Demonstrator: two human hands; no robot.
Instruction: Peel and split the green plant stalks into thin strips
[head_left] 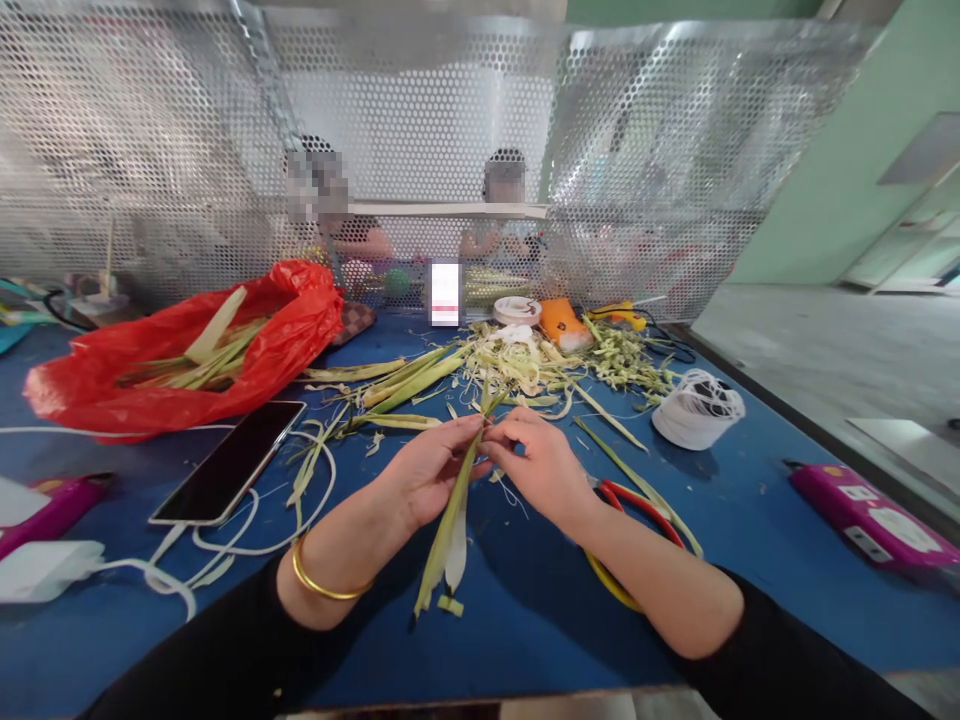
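Observation:
A bundle of long pale green leaf strips (452,520), which look like dried corn husk, hangs from my left hand (436,462) towards the table's front. My left fingers and thumb close round its upper part. My right hand (531,452) meets it there, thumb and fingertips pinched together against the bundle; what exactly lies in that pinch is too small to tell. A thin white thread (517,497) trails below the hands. Pliers or scissors with red and yellow handles (646,508) lie partly hidden under my right forearm. A small cut piece of leaf (451,606) rests below the bundle.
Loose leaf strips (420,380) and a heap of trimmings (517,362) lie beyond my hands. A red plastic bag (300,335) of leaves and a phone (229,465) with white cable are left. A white cord spool (697,410) and a purple packet (870,515) are right. A perforated metal screen (420,110) stands behind.

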